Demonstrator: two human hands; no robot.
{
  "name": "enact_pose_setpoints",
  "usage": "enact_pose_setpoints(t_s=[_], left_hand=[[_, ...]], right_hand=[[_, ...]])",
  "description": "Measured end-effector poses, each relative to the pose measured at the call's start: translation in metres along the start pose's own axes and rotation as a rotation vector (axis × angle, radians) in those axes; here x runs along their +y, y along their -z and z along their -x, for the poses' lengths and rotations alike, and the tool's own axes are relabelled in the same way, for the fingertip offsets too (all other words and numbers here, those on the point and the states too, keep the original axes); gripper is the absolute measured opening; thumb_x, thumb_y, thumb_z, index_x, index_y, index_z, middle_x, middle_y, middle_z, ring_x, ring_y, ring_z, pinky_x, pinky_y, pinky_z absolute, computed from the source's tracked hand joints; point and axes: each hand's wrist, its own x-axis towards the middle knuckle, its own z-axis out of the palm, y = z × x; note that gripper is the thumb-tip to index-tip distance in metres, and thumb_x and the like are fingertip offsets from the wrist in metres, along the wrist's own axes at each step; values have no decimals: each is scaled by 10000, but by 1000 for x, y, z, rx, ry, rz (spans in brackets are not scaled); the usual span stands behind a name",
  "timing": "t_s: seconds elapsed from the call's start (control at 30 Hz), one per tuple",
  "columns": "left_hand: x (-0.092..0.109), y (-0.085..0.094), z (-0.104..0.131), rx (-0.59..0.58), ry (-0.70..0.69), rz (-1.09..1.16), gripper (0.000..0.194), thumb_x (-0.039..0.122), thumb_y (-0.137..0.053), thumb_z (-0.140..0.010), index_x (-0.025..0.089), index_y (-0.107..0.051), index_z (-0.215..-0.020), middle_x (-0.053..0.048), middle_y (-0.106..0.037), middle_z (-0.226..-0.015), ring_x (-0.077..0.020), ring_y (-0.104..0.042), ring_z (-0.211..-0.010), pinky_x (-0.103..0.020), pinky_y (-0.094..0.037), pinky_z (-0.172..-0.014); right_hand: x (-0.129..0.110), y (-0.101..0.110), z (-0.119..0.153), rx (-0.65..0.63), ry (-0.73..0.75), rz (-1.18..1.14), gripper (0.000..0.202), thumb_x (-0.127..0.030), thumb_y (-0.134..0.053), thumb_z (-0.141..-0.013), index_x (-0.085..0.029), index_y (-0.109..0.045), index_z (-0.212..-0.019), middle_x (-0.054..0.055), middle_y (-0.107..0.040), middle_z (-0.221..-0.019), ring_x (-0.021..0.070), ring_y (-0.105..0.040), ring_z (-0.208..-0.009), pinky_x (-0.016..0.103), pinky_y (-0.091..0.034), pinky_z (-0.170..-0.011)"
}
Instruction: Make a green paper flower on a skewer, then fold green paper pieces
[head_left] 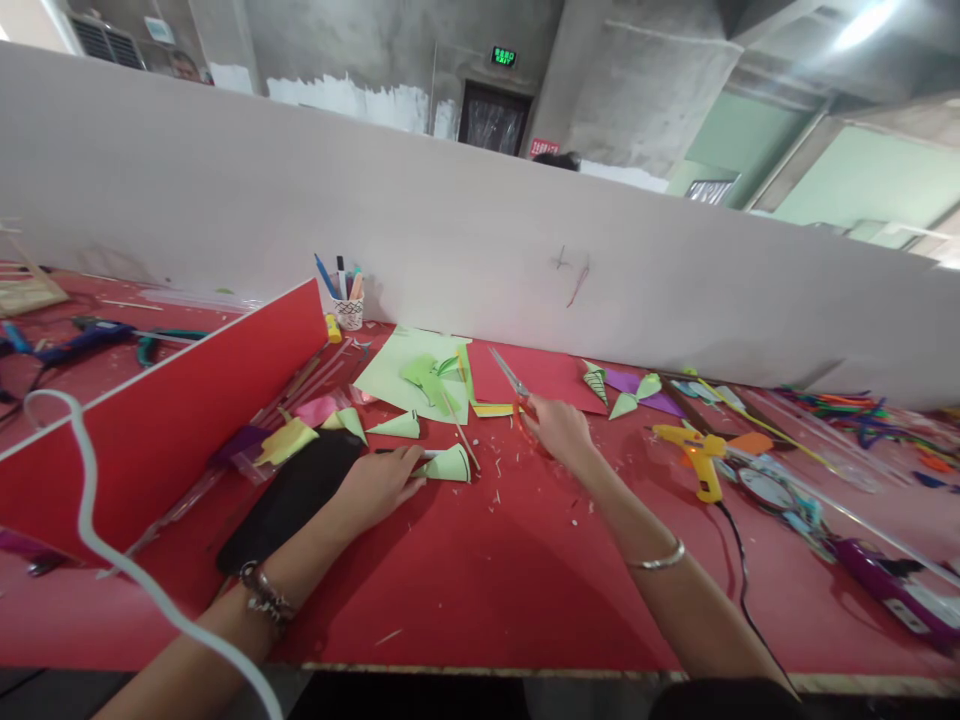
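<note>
red table (487, 590), scissors (510, 373); concrete wall (652, 90)

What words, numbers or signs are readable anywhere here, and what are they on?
"EXIT": on the green sign above the dark door; the characters over it are too small to read surely.
Too small or blurred: the red sign, the pale sign at upper left, the purple object's label.

Craft workshop, indoors. Red bench (480, 590) strewn with cut paper (448, 465); glue gun (699, 458), pen cup (349, 312), pipe cleaners (847, 408) set out; scissors (509, 371) held over it. Bench backed by white partition (450, 240). Concrete wall (390, 45) bare, part-daubed white; dark door (493, 120) topped by lit exit sign (503, 57).
</note>
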Motion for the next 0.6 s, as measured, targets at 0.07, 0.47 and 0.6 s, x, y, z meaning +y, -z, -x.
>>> enact_pose_setpoints(t_s=[0.07,0.47,0.6], left_hand=[[1,0,0,53,-17,-2,322,344,-364,-858,160,-456,-1107,-105,-568,-1015,-195,-599,-730,-270,-437,-594],[22,16,-3,49,-19,573,415,365,-461,-810,221,-417,-1197,-90,-453,-1245,-245,-394,-1158,-445,-294,-967],[44,33,-19,-69,129,1133,532,414,-478,-791,207,-332,-1258,-123,-374,-1328,-235,-351,-1220,-404,-326,-972]], right_hand=[[-3,1,19,-26,14,120,263,-360,-381,-835,-203,-562,-943,94,-640,-819,217,-596,-734,262,-337,-606],[10,6,90,-89,-90,-59,205,-343,-400,-817,-216,-561,-822,51,-625,-666,184,-575,-605,238,-258,-508],[-8,28,91,46,30,-624,214,-361,-435,-797,-195,-479,-669,-10,-501,-564,116,-456,-514,217,-271,-481]])
